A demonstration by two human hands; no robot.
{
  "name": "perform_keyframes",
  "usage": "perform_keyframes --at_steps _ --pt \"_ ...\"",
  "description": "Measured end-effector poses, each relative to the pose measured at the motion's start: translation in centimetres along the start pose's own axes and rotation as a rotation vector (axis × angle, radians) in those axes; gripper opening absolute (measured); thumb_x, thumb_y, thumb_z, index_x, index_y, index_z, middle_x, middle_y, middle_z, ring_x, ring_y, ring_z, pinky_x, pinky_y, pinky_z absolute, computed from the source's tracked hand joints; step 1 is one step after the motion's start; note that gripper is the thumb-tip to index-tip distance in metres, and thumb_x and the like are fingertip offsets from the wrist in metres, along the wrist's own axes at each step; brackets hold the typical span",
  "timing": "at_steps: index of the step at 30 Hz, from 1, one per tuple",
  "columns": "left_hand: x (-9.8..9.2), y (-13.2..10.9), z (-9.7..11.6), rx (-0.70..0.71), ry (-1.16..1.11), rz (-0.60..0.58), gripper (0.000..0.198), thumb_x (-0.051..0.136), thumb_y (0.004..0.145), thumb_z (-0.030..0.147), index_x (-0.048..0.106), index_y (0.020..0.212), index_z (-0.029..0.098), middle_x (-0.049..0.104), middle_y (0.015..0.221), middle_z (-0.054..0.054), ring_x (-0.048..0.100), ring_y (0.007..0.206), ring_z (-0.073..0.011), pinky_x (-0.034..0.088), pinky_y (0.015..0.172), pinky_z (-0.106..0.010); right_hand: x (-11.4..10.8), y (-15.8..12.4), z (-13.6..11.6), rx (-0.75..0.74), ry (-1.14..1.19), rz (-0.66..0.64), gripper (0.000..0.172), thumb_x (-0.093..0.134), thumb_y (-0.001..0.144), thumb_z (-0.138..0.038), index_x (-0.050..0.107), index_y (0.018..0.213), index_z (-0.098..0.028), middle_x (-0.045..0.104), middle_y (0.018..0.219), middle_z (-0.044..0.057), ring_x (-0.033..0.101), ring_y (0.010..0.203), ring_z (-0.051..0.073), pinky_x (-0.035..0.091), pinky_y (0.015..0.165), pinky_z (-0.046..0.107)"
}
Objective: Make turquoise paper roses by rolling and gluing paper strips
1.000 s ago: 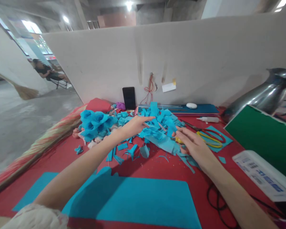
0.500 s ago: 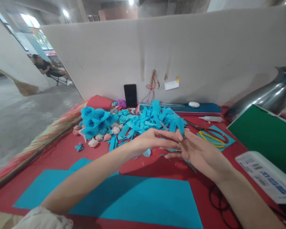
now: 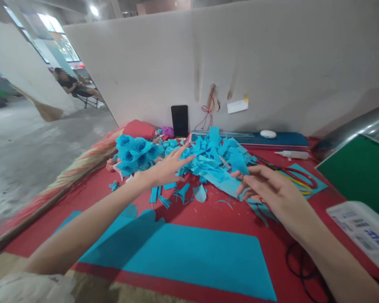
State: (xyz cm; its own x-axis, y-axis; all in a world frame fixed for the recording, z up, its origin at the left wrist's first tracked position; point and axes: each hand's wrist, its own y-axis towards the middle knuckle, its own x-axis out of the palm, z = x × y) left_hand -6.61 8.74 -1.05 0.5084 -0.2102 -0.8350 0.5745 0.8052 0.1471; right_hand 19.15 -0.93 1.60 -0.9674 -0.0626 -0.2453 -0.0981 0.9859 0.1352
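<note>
Over the near left part of the heap of blue paper pieces point(image 3: 208, 158), my left hand point(image 3: 168, 169) is stretched out with its fingers apart and nothing in it. My right hand point(image 3: 267, 185) has its thumb and fingers closed on a small blue paper piece point(image 3: 239, 162), right of the heap. Blue paper flowers point(image 3: 135, 153) lie beyond my left wrist. A loose blue petal point(image 3: 200, 193) rests between the hands on the red table. Large blue sheets point(image 3: 177, 252) lie flat in front of me, partly under my left forearm.
Red-handled scissors point(image 3: 303, 174) and a glue bottle point(image 3: 293, 155) are at the right. A phone point(image 3: 180, 120) leans on the white board point(image 3: 145, 63). A metal flask point(image 3: 360, 126), green board point(image 3: 356, 181) and white box point(image 3: 360, 231) stand far right. A person point(image 3: 72, 86) sits far left.
My left hand has moved left, away from my right hand, and its fingers have spread. My right hand still holds the blue piece, now a little farther right. The view has shifted slightly.
</note>
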Motion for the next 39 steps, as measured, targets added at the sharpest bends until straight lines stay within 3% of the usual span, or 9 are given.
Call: perform_keyframes --at_steps 4,6,8,10,12,20,25,31,39 --pt "-0.2 -2.1 -1.2 0.024 0.101 -0.001 0.023 0.051 0.083 0.025 0.064 0.102 0.022 0.066 0.103 -0.006 0.055 0.107 -0.0236 0.038 0.099 -0.041 0.9 -0.2 0.1 -0.036 -0.098 -0.033 0.036 0.06 0.073 -0.054 0.056 0.084 -0.019 0.065 0.067 0.004 0.062 0.061 0.017 0.053 0.056 0.025" --pt "-0.4 -3.5 -1.8 0.018 0.131 0.022 0.037 0.042 0.087 0.019 0.05 0.123 0.022 0.061 0.115 -0.009 0.054 0.111 -0.0227 0.042 0.095 -0.037 1.2 -0.3 0.1 -0.042 -0.154 -0.053 0.035 0.059 0.075 -0.053 0.057 0.082 -0.019 0.065 0.066 0.004 0.061 0.059 0.017 0.052 0.057 0.025" --pt "-0.7 -5.2 -2.5 0.033 0.158 0.022 0.05 0.044 0.086 0.017 0.034 0.135 0.022 0.041 0.138 -0.012 0.044 0.123 -0.0245 0.044 0.094 -0.036 1.5 -0.3 0.2 -0.044 -0.199 -0.079 0.033 0.059 0.075 -0.051 0.058 0.08 -0.018 0.064 0.065 0.004 0.061 0.059 0.016 0.052 0.057 0.025" --pt "-1.1 -7.0 -3.1 0.071 0.187 -0.022 0.042 0.049 0.085 0.02 0.046 0.127 0.022 0.034 0.143 -0.011 0.035 0.13 -0.0266 0.039 0.1 -0.039 1.8 -0.4 0.4 -0.041 -0.221 -0.117 0.032 0.058 0.076 -0.05 0.058 0.08 -0.018 0.065 0.068 0.005 0.062 0.062 0.017 0.052 0.059 0.025" --pt "-1.4 -8.8 -3.6 0.12 0.214 -0.097 0.023 0.053 0.084 0.023 0.064 0.104 0.023 0.047 0.134 -0.007 0.036 0.129 -0.0261 0.032 0.106 -0.041 2.2 -0.4 0.6 -0.041 -0.223 -0.149 0.032 0.057 0.077 -0.05 0.058 0.081 -0.019 0.066 0.07 0.005 0.063 0.064 0.018 0.053 0.059 0.026" --pt "-1.0 -13.7 -4.9 0.103 0.307 -0.178 0.016 0.065 0.076 0.03 0.07 0.089 0.023 0.056 0.125 -0.007 0.043 0.121 -0.0299 0.027 0.106 -0.05 3.7 -0.6 0.5 -0.062 -0.214 -0.164 0.033 0.056 0.076 -0.052 0.06 0.076 -0.02 0.066 0.069 0.004 0.063 0.06 0.018 0.054 0.056 0.026" --pt "-0.2 -14.8 -5.4 0.067 0.303 -0.125 0.015 0.063 0.077 0.032 0.067 0.089 0.024 0.056 0.125 -0.006 0.043 0.121 -0.0265 0.022 0.108 -0.05 4.3 -0.9 1.3 -0.103 -0.186 -0.137 0.023 0.063 0.076 -0.045 0.064 0.082 -0.022 0.068 0.078 0.002 0.066 0.069 0.018 0.056 0.06 0.023" --pt "0.2 -14.8 -5.5 0.082 0.263 -0.083 0.009 0.059 0.08 0.029 0.063 0.077 0.021 0.063 0.109 -0.004 0.051 0.11 -0.0198 0.021 0.108 -0.043 4.7 -0.8 0.7 -0.311 -0.097 -0.082 0.001 0.068 0.072 -0.029 0.068 0.072 -0.03 0.068 0.082 -0.005 0.063 0.078 0.014 0.053 0.075 0.021" --pt "0.4 -14.3 -5.2 0.128 0.24 -0.062 0.01 0.057 0.083 0.024 0.066 0.08 0.022 0.068 0.09 -0.001 0.059 0.093 -0.0141 0.027 0.105 -0.038 4.3 -1.6 -0.1 -0.297 0.0 -0.068 0.008 0.065 0.076 -0.023 0.069 0.07 -0.026 0.063 0.061 -0.003 0.059 0.056 0.011 0.05 0.053 0.016"
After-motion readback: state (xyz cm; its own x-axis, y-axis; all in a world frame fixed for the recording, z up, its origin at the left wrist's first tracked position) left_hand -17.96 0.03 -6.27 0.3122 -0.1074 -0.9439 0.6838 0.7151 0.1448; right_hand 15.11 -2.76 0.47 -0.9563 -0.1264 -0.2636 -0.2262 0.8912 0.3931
